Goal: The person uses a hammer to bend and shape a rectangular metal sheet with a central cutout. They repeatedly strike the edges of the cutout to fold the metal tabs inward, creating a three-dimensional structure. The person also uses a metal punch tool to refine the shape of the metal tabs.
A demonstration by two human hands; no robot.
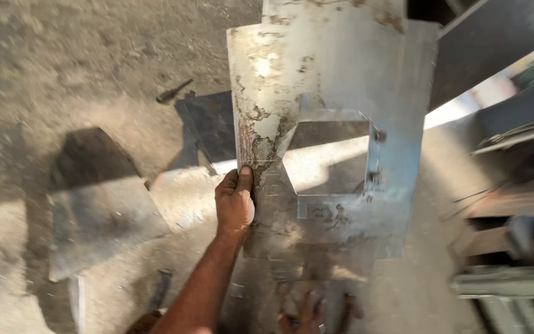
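My left hand [235, 201] grips the left edge of a large rusty, stained steel sheet [341, 80], thumb on its face and fingers behind. The sheet is held up in front of me, above the ground. It has an angular cut-out hole [329, 164] in its middle, through which sunlit ground shows. A second plate [335, 9] overlaps behind its top edge. My right hand is not visible. Just below the sheet's lower edge is a blurred shape that looks like a foot [307, 315].
The dusty concrete floor [63, 68] holds a flat grey plate [97, 222] at the left, a dark sheet [208, 127] behind my hand and a small dark tool [174, 91]. Metal racks and beams [508, 204] stand at the right.
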